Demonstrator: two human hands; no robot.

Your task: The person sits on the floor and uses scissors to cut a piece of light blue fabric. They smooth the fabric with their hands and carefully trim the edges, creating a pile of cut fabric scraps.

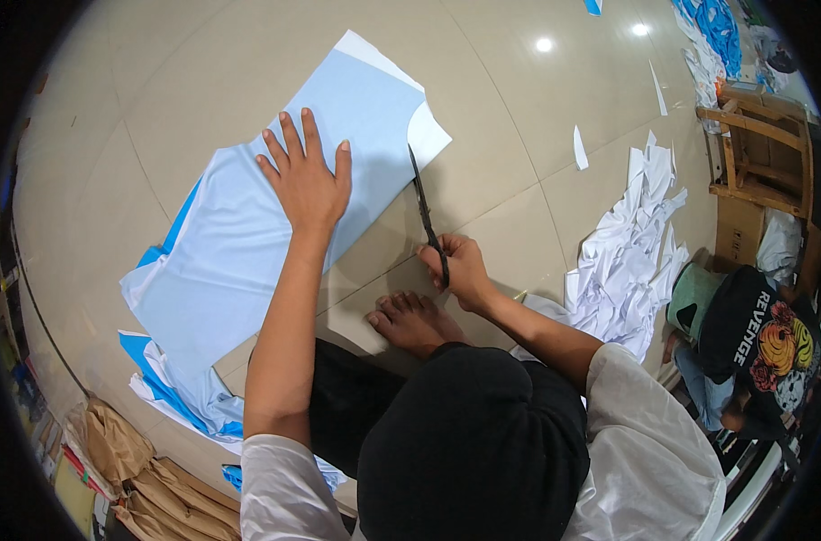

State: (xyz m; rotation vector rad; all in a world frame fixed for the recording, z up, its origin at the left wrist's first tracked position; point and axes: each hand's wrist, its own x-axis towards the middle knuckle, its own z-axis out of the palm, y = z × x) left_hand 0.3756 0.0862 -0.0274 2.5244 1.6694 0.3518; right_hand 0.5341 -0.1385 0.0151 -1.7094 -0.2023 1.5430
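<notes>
In the head view, the left hand is open wide, fingers spread, and lies flat on one light-blue cloth, which is on the floor. The right hand holds one pair of scissors, their tip at the cloth's right edge. Further right are two white slivers and one white heap.

2 loose white sleeves, rounded black cloth.
The sleeves are creased and leave the forearms uncovered; the black cloth is matte, its garment type unclear. Left hand, right hand and toes are bare.
</notes>
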